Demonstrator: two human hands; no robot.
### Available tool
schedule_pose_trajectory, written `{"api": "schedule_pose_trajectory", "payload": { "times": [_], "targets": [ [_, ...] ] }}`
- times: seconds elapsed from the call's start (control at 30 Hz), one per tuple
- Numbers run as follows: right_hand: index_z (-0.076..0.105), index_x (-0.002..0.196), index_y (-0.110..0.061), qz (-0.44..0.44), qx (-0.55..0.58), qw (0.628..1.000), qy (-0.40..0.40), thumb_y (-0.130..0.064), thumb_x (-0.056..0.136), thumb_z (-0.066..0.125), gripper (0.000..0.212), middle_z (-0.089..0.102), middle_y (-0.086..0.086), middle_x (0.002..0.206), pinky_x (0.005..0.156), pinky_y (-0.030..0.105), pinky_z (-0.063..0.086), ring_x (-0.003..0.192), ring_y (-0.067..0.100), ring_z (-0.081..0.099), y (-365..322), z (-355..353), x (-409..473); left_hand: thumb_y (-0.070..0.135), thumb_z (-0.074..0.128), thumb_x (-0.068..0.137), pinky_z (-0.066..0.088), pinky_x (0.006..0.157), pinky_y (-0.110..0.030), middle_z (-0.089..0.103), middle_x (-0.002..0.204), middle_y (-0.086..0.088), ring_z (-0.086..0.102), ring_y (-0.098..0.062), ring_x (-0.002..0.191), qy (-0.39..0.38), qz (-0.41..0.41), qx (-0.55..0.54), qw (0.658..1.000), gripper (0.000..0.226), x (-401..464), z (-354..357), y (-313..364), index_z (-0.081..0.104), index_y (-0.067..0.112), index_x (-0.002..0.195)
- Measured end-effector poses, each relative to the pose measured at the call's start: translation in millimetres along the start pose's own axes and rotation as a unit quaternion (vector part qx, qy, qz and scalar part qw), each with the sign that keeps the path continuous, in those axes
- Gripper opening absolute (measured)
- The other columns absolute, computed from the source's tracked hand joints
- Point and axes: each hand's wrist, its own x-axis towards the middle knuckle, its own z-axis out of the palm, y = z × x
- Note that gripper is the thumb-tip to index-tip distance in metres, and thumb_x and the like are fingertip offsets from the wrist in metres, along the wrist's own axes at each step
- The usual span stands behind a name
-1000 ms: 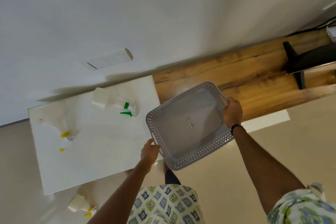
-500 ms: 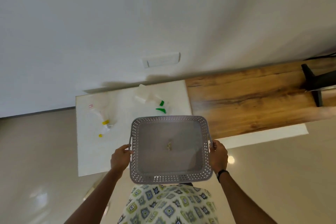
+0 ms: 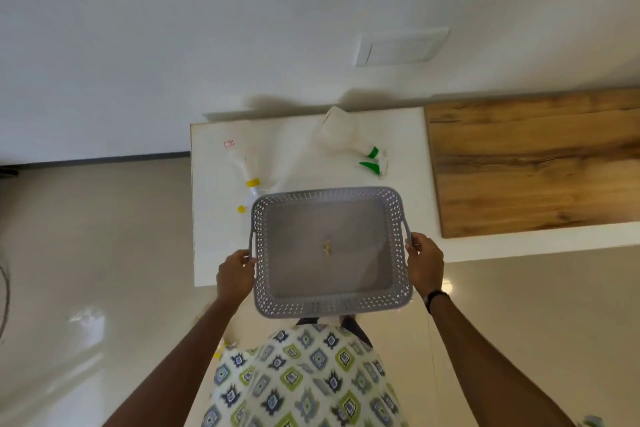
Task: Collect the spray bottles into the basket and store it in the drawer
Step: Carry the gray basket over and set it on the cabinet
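I hold a grey perforated basket [image 3: 329, 306] level in front of me, over the near edge of a white tabletop [image 3: 214, 236]. My left hand [image 3: 235, 276] grips its left handle and my right hand [image 3: 425, 263] grips its right handle. The basket holds only a small scrap at its middle. A clear spray bottle with yellow parts [image 3: 246, 172] lies on the white top just beyond the basket's left corner. A white spray bottle with a green trigger [image 3: 346, 140] lies further back to the right. A third bottle with yellow parts [image 3: 223, 348] peeks out on the floor beside my left arm.
A wooden surface [image 3: 533, 163] adjoins the white top on the right. A wall with a white switch plate [image 3: 398, 47] stands behind. Glossy beige floor [image 3: 97, 270] spreads to the left and around me.
The basket has swung from a tilted position at the right to level and centred before me. The view has shifted so the white top and its bottles sit straight ahead.
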Motion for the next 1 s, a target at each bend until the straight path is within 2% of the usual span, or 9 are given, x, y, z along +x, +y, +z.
{"api": "schedule_pose_trajectory", "payload": {
  "times": [0.2,0.33,0.47,0.57,0.7,0.8,0.87,0.93,1.0],
  "targets": [
    [0.066,0.1,-0.001,-0.048,0.001,0.998,0.038,-0.002,0.092,0.053,0.016,0.069,0.016,0.096,0.074,0.03,0.043,0.083,0.022,0.059,4.5,6.2,16.7,0.004,0.052,0.088,0.047,0.081,-0.031,0.072,0.109,-0.011,0.067,-0.029,0.098,0.032,0.04,-0.003,0.999,0.024,18.2,17.1,-3.0,0.068,0.007,0.107],
    [0.067,0.103,-0.003,-0.087,0.01,0.994,0.06,0.0,0.091,0.056,0.016,0.07,0.015,0.099,0.079,0.04,0.052,0.087,0.025,0.062,6.3,6.3,36.6,0.003,0.053,0.085,0.043,0.076,-0.026,0.073,0.104,-0.008,0.068,-0.026,0.096,0.059,0.07,-0.005,0.996,0.027,32.5,20.3,7.6,0.069,0.011,0.105],
    [0.066,0.105,0.0,-0.112,0.024,0.991,0.072,0.001,0.09,0.057,0.018,0.069,0.017,0.1,0.079,0.034,0.048,0.087,0.021,0.06,6.2,4.0,55.6,0.004,0.055,0.084,0.042,0.077,-0.024,0.074,0.102,-0.005,0.068,-0.023,0.097,0.066,0.113,-0.004,0.991,0.026,46.9,21.7,21.2,0.069,0.014,0.103],
    [0.067,0.104,0.001,-0.128,0.029,0.988,0.085,0.001,0.089,0.058,0.017,0.07,0.018,0.099,0.077,0.028,0.045,0.087,0.025,0.062,8.5,3.1,73.8,0.007,0.059,0.083,0.042,0.08,-0.024,0.075,0.099,-0.003,0.068,-0.019,0.097,0.078,0.141,-0.013,0.987,0.023,58.4,24.8,32.4,0.07,0.016,0.1],
    [0.068,0.104,-0.002,-0.134,0.022,0.986,0.097,-0.004,0.089,0.059,0.018,0.07,0.014,0.098,0.069,0.013,0.04,0.086,0.017,0.06,7.0,2.1,97.4,0.008,0.062,0.082,0.051,0.09,-0.035,0.076,0.095,-0.001,0.07,-0.02,0.089,0.082,0.162,-0.033,0.983,0.021,70.4,26.5,42.0,0.071,0.019,0.097],
    [0.068,0.105,-0.002,-0.142,0.028,0.984,0.101,-0.005,0.089,0.059,0.018,0.071,0.014,0.098,0.07,0.017,0.043,0.087,0.023,0.064,2.5,2.3,109.8,0.007,0.062,0.083,0.053,0.091,-0.042,0.075,0.097,-0.005,0.071,-0.023,0.088,0.078,0.174,-0.036,0.981,0.02,75.2,27.4,44.0,0.07,0.016,0.099],
    [0.068,0.105,-0.002,-0.145,0.027,0.984,0.099,-0.005,0.089,0.059,0.019,0.071,0.016,0.1,0.069,0.015,0.043,0.089,0.025,0.065,-0.4,1.5,115.6,0.007,0.063,0.082,0.053,0.091,-0.044,0.075,0.098,-0.006,0.071,-0.024,0.088,0.074,0.175,-0.04,0.981,0.021,77.9,27.1,44.9,0.07,0.015,0.1],
    [0.067,0.107,-0.001,-0.147,0.017,0.984,0.096,-0.005,0.089,0.059,0.02,0.07,0.017,0.102,0.068,0.011,0.042,0.091,0.025,0.065,-3.0,-0.1,118.5,0.006,0.063,0.082,0.053,0.09,-0.043,0.075,0.098,-0.008,0.071,-0.025,0.09,0.068,0.179,-0.038,0.981,0.021,78.6,27.0,45.4,0.069,0.013,0.101],
    [0.064,0.113,0.0,-0.15,0.012,0.983,0.102,-0.005,0.09,0.059,0.024,0.067,0.017,0.109,0.072,0.018,0.043,0.097,0.027,0.064,-7.9,-1.7,119.8,0.006,0.064,0.083,0.052,0.091,-0.038,0.072,0.105,-0.01,0.068,-0.028,0.096,0.078,0.199,-0.018,0.977,0.024,76.4,28.3,46.2,0.065,0.009,0.107]
  ]
}}
